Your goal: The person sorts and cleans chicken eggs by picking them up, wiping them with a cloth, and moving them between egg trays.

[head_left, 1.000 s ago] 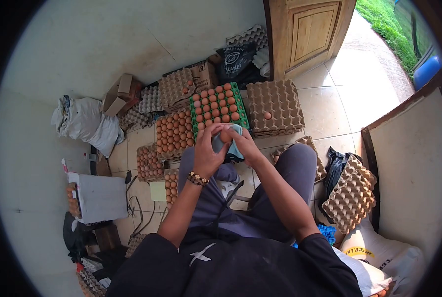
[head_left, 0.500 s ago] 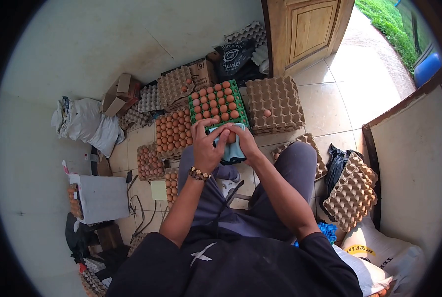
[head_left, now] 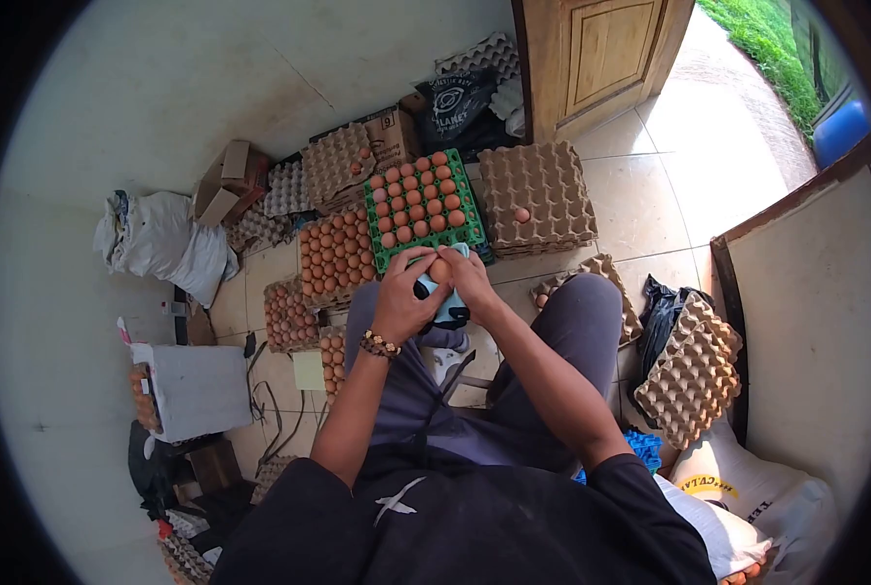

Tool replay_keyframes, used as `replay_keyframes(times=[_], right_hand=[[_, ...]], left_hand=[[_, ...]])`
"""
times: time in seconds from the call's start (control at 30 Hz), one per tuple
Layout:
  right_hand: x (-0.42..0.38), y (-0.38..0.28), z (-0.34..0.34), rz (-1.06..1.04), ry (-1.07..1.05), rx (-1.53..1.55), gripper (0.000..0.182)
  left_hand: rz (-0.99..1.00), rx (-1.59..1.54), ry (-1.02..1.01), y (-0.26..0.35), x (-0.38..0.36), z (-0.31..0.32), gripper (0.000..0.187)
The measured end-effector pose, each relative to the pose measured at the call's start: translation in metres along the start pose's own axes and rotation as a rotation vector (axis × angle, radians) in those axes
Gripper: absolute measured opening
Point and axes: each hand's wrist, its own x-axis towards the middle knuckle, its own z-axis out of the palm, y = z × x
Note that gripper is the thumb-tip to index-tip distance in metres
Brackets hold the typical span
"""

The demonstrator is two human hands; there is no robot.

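The hands are coming together around one egg (head_left: 440, 270), which is sitting between the left hand (head_left: 404, 298) and the right hand (head_left: 473, 287). The left hand is curling its thumb and fingers about the egg, while the right hand is gripping the blue cloth (head_left: 452, 309) against it. The cloth's black edge is showing below the fingers; how far it is wrapping beneath the egg, I cannot tell. Just beyond the hands, the green tray (head_left: 475, 222) is standing with its near edge close to the fingertips, holding rows of eggs. Left of it, the brown tray (head_left: 304, 285) is carrying more eggs, its edge lying close beside the green one. Beyond and to the right of the hands, the brown stack (head_left: 553, 185) is bearing a single egg, and pale floor (head_left: 640, 205) is stretching from its right edge toward the door (head_left: 606, 58). Nearer, the left knee (head_left: 360, 310) and right knee (head_left: 592, 304) are flanking the hands, the right one standing farther off and leaving a gap where floor is showing. Past the right knee, a flat tray (head_left: 607, 268) is lying partly hidden, its outer edge poking out.
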Motion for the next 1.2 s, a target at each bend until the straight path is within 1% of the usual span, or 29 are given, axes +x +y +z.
replay_keyframes(times=[0.03,0.13,0.23,0.33,0.4,0.43,0.47,0.5,0.53,0.57,0.63,0.67,0.77,0.83,0.87,0.93,1.0,1.1,1.2], right_hand=[[0.001,0.003,0.002,0.028,0.046,-0.044,0.030],[0.004,0.009,0.006,-0.146,0.045,-0.150,0.039],[0.015,0.002,0.001,-0.289,0.066,-0.530,0.049],[0.019,-0.004,0.001,-0.574,0.352,-0.561,0.058],[0.032,-0.019,-0.019,-0.483,0.393,-0.457,0.053],[0.035,-0.029,-0.029,-0.465,0.419,-0.277,0.052],[0.033,-0.045,-0.037,-0.443,0.443,-0.096,0.050],[0.039,-0.054,-0.048,-0.390,0.500,0.021,0.044],[0.046,-0.061,-0.054,-0.331,0.619,0.143,0.042],[0.045,-0.070,-0.065,-0.354,0.517,0.279,0.040],[0.056,-0.072,-0.087,-0.307,0.413,0.432,0.037],[0.061,-0.072,-0.091,-0.300,0.405,0.456,0.037],[0.062,-0.071,-0.095,-0.281,0.402,0.498,0.035],[0.059,-0.078,-0.085,-0.287,0.419,0.491,0.034],[0.057,-0.081,-0.081,-0.286,0.430,0.499,0.034],[0.062,-0.080,-0.083,-0.283,0.436,0.510,0.034],[0.062,-0.082,-0.081,-0.282,0.436,0.520,0.034],[0.060,-0.081,-0.082,-0.291,0.437,0.542,0.034],[0.065,-0.076,-0.087,-0.303,0.451,0.581,0.034]], left_hand=[[-0.021,-0.044,0.010,-0.005,-0.003,0.002,0.048],[-0.069,-0.220,0.103,-0.010,-0.008,0.010,0.046],[-0.219,-0.434,0.162,-0.013,-0.014,0.020,0.042],[-0.311,-0.820,0.231,-0.029,-0.005,0.031,0.047],[-0.339,-0.951,0.266,-0.041,0.008,0.031,0.050],[-0.351,-1.014,0.286,-0.047,0.014,0.030,0.052],[-0.362,-1.150,0.216,-0.047,0.020,0.026,0.054],[-0.412,-1.194,0.187,-0.056,0.024,0.025,0.055],[-0.463,-1.238,0.154,-0.069,0.027,0.027,0.055],[-0.514,-1.282,0.119,-0.083,0.031,0.028,0.056],[-0.579,-1.150,0.025,-0.108,0.039,0.028,0.054],[-0.610,-1.085,-0.024,-0.120,0.044,0.028,0.053],[-0.632,-0.664,-0.192,-0.159,0.061,0.030,0.058],[-0.564,-0.479,-0.218,-0.183,0.068,0.041,0.051],[-0.521,-0.382,-0.239,-0.207,0.068,0.053,0.047],[-0.441,-0.134,-0.314,-0.219,0.073,0.062,0.042],[-0.366,0.165,-0.423,-0.212,0.079,0.072,0.037],[-0.420,0.282,-0.557,-0.216,0.086,0.092,0.041],[-0.437,0.365,-0.578,-0.218,0.090,0.105,0.041]])
